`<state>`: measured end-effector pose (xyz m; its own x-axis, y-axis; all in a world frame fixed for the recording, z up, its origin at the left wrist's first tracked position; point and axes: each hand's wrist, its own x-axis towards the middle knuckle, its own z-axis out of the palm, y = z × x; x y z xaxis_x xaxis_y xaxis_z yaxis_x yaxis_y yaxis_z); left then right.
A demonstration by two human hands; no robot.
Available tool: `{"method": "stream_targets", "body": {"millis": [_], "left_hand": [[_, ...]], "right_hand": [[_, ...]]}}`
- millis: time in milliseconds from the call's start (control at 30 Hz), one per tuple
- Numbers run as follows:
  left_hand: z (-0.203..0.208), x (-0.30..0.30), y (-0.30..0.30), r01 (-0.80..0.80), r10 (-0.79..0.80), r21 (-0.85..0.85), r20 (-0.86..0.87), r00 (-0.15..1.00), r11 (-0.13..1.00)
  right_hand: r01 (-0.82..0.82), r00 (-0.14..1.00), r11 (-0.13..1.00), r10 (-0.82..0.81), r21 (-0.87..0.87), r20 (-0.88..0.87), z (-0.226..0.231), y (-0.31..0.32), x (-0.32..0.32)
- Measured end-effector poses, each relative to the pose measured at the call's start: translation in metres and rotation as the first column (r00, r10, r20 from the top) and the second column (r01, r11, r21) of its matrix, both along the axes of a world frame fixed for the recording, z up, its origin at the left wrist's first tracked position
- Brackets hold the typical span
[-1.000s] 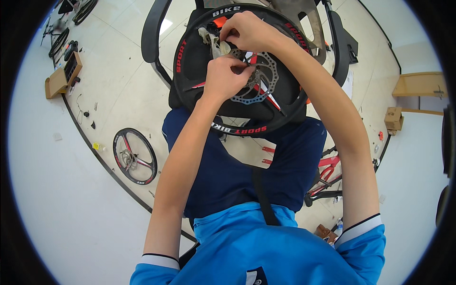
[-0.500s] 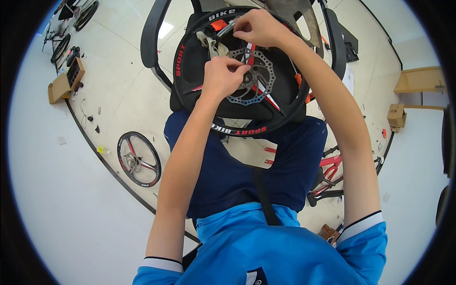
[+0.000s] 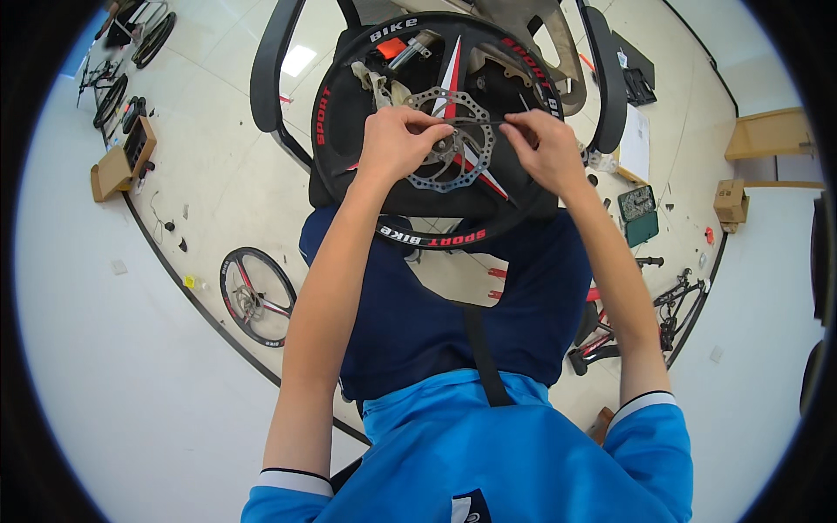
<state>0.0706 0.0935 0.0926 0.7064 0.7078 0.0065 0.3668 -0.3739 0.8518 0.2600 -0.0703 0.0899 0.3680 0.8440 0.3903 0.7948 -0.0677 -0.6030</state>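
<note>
A black three-spoke bike wheel (image 3: 323,116) lies flat across a black chair seat in front of me, with red and white marks on its spokes. At its hub sits a silver brake disc (image 3: 445,184) with holes round its edge. My left hand (image 3: 397,144) is closed in a pinch over the disc's centre; what its fingertips hold is too small to make out. Just right of the disc, my right hand (image 3: 547,152) pinches a thin dark rod (image 3: 484,122) that reaches toward the left fingertips. Another slim shaft (image 3: 524,102) sticks up beside the right fingers.
Inside the rim lie a shiny metal tool (image 3: 408,54), an orange piece (image 3: 392,48) and a crumpled pale cloth (image 3: 373,83). Chair armrests (image 3: 270,87) flank the wheel. On the floor are another wheel (image 3: 258,296), a green case (image 3: 641,228) and a bike frame (image 3: 602,349).
My right hand has come down from the wheel's far side to the right of the disc, holding the thin rod. The left hand stays at the hub. The view has shifted slightly.
</note>
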Motion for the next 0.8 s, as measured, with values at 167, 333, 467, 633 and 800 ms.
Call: {"method": "stream_targets", "body": {"millis": [167,333,467,633,800], "left_hand": [[0.003,0.002,0.004,0.020,-0.022,-0.037,-0.053,0.998,0.999],[0.001,0.001,0.003,0.026,-0.026,-0.008,-0.020,0.999,1.000],[-0.002,0.000,0.003,0.033,-0.033,-0.016,0.004,0.999,0.999],[-0.005,0.001,0.004,0.050,-0.050,-0.002,0.015,0.999,0.999],[-0.006,0.002,0.003,0.044,-0.044,-0.034,-0.010,0.999,0.998]], "right_hand": [[0.150,0.982,0.989,-0.148,0.009,-0.116,-0.012,-0.003,-0.017],[0.209,0.954,0.978,-0.199,0.019,-0.223,-0.023,-0.008,-0.030],[0.296,0.903,0.955,-0.277,0.008,-0.329,-0.030,-0.010,-0.047],[0.345,0.849,0.938,-0.316,-0.007,-0.423,-0.038,-0.015,-0.062],[0.398,0.816,0.917,-0.338,0.031,-0.469,-0.047,-0.015,-0.071]]}}
